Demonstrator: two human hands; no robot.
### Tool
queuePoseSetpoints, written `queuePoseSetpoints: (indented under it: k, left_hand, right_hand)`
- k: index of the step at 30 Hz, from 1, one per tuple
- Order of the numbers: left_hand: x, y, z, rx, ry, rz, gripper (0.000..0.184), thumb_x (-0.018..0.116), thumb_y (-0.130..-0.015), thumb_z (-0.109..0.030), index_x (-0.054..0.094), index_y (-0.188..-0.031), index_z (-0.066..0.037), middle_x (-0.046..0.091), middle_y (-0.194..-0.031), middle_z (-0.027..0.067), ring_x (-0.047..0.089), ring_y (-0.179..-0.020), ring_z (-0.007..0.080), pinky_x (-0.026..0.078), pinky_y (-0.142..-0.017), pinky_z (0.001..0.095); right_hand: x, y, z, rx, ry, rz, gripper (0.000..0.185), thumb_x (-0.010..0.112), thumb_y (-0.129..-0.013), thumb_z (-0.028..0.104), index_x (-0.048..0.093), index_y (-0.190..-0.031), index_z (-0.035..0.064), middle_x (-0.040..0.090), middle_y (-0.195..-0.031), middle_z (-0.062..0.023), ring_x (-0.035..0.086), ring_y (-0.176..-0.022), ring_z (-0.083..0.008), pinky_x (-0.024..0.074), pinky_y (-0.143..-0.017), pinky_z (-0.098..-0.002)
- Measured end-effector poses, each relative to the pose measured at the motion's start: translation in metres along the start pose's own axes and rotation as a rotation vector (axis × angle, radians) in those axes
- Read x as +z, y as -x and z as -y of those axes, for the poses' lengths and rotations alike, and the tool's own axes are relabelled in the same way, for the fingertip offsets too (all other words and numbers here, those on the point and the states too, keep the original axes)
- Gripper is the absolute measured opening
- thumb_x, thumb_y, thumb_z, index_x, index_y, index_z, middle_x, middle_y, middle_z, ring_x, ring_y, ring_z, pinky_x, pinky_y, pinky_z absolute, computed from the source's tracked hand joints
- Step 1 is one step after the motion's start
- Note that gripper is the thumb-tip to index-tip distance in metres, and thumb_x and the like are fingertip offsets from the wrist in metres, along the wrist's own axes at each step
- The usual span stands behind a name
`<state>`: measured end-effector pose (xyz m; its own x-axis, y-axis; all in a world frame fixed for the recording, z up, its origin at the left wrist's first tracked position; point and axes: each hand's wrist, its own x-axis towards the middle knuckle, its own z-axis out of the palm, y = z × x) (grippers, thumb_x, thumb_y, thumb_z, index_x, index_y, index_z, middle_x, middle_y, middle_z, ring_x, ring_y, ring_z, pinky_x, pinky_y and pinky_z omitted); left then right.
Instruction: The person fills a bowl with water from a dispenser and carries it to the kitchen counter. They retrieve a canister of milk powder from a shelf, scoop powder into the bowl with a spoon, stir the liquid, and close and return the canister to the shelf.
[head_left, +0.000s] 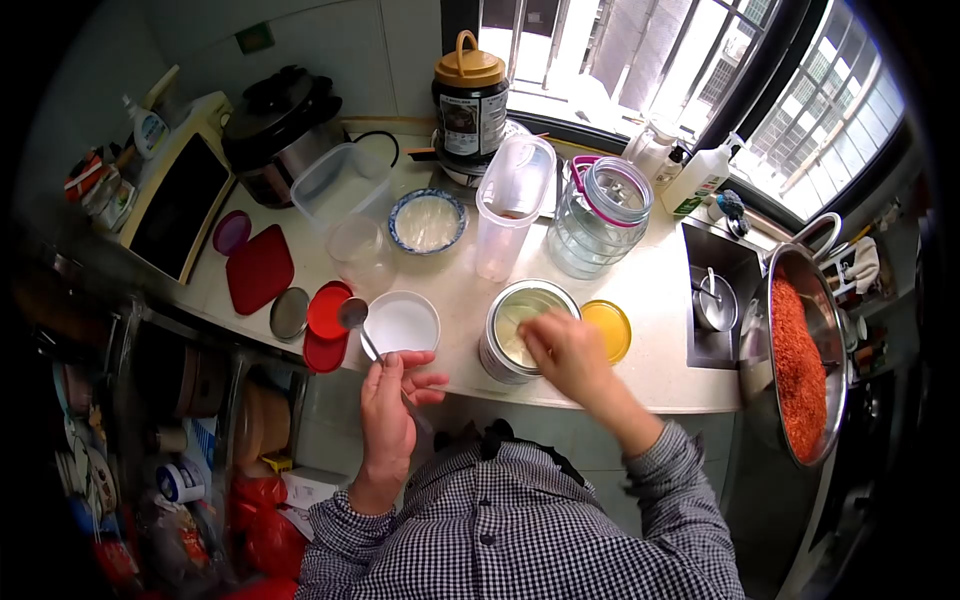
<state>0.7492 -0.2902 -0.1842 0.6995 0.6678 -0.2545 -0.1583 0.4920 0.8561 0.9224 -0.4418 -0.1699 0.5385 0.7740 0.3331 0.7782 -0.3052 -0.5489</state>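
My left hand (391, 410) holds a metal spoon (352, 316) by its handle, the bowl of the spoon pointing up and away from me. Just beyond the spoon is a white bowl (408, 325) on the counter. My right hand (565, 345) is over the mouth of an open metal can (498, 360), fingers curled together near the rim. Whatever those fingers pinch, if anything, is hidden. A pale inside shows in the can. Partly behind my right hand lies a yellow lid (610, 332).
Red lids (330, 310), a clear lidded-type jar (600, 225), a tall plastic container (512, 205) and a patterned bowl (428, 222) stand around the counter (660, 350). At right are a sink (705, 345) and a large steel bowl of red flakes (800, 380).
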Motion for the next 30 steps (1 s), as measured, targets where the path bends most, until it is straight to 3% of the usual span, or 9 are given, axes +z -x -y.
queuePoseSetpoints:
  k: [1,2,7,9,14,17,20,26,30]
  left_hand:
    - [-0.005,-0.003,0.002,-0.025,-0.067,0.005,0.03,0.041,-0.1,-0.024,0.057,-0.095,0.001,0.063,-0.095,0.0138,0.061,-0.062,0.0136,0.048,-0.053,0.0224]
    - [-0.001,-0.007,0.011,-0.067,-0.059,-0.042,0.028,0.043,-0.099,-0.024,0.057,-0.097,0.001,0.062,-0.088,0.0093,0.052,-0.049,0.0069,0.037,-0.041,0.0174]
    - [0.025,-0.02,0.047,-0.072,-0.098,-0.005,0.019,0.056,-0.093,-0.016,0.058,-0.101,0.0,0.059,-0.084,0.0045,0.042,-0.045,0.0036,0.033,-0.04,0.0169]
    - [0.038,-0.024,0.054,-0.035,-0.114,-0.021,0.017,0.058,-0.092,-0.014,0.057,-0.102,0.0,0.059,-0.082,0.004,0.041,-0.044,0.003,0.03,-0.039,0.0164]
    - [0.049,-0.038,0.074,0.159,-0.42,-0.025,0.042,0.071,-0.08,-0.015,0.052,-0.113,0.002,0.054,-0.105,0.0069,0.049,-0.058,0.0039,0.04,-0.045,0.0194]
    - [0.052,-0.044,0.086,0.264,-0.595,-0.076,0.039,0.07,-0.075,-0.012,0.055,-0.109,0.002,0.057,-0.098,0.0088,0.048,-0.057,0.0107,0.044,-0.052,0.0246]
    - [0.057,-0.045,0.086,0.179,-0.544,-0.067,0.038,0.066,-0.074,-0.011,0.056,-0.108,0.002,0.058,-0.097,0.0101,0.051,-0.056,0.0127,0.045,-0.053,0.0264]
    - [0.054,-0.066,0.079,0.262,-0.64,-0.019,0.032,0.065,-0.074,-0.011,0.062,-0.103,0.003,0.059,-0.085,0.0084,0.052,-0.054,0.0122,0.045,-0.054,0.0271]
    - [0.053,-0.078,0.072,0.295,-0.639,-0.04,0.032,0.066,-0.073,-0.01,0.064,-0.101,0.003,0.061,-0.086,0.008,0.048,-0.055,0.0115,0.043,-0.053,0.027]
  right_hand:
    - [0.004,-0.008,-0.018,-0.011,0.178,0.044,0.015,0.061,-0.083,0.019,0.065,-0.081,0.0052,0.063,-0.074,-0.011,0.063,-0.065,-0.0296,0.0503,-0.056,-0.0393]
    - [0.01,-0.016,-0.026,0.004,0.253,0.166,0.016,0.061,-0.083,0.02,0.065,-0.081,0.0048,0.064,-0.075,-0.0114,0.064,-0.067,-0.0296,0.0509,-0.057,-0.0393]
    - [0.04,-0.044,-0.048,0.013,0.44,0.545,0.02,0.06,-0.083,0.021,0.067,-0.076,0.0036,0.067,-0.076,-0.0146,0.067,-0.072,-0.0302,0.0532,-0.062,-0.039]
    - [0.047,-0.045,-0.053,-0.002,0.433,0.52,0.016,0.059,-0.08,0.016,0.067,-0.073,0.0031,0.067,-0.075,-0.0156,0.067,-0.072,-0.031,0.0537,-0.064,-0.0396]
    - [0.055,-0.049,-0.056,0.06,0.385,0.554,0.01,0.06,-0.074,0.01,0.066,-0.078,0.0032,0.067,-0.075,-0.0162,0.066,-0.072,-0.033,0.053,-0.064,-0.0411]
    - [0.041,-0.043,-0.053,0.054,0.1,0.447,0.011,0.061,-0.073,0.01,0.065,-0.081,0.0042,0.066,-0.075,-0.0161,0.065,-0.072,-0.0344,0.0519,-0.064,-0.0418]
    - [0.032,-0.039,-0.057,0.066,-0.029,0.519,0.011,0.061,-0.072,0.01,0.063,-0.082,0.0046,0.065,-0.074,-0.0156,0.064,-0.072,-0.0349,0.0508,-0.064,-0.0426]
    - [0.022,-0.038,-0.046,0.011,0.078,0.612,0.012,0.063,-0.072,0.011,0.061,-0.081,0.0038,0.064,-0.068,-0.0161,0.065,-0.07,-0.0335,0.0509,-0.063,-0.0434]
    - [0.026,-0.04,-0.049,-0.127,0.288,0.504,0.008,0.06,-0.075,0.007,0.054,-0.077,0.0028,0.062,-0.066,-0.0142,0.063,-0.066,-0.0332,0.0493,-0.057,-0.0417]
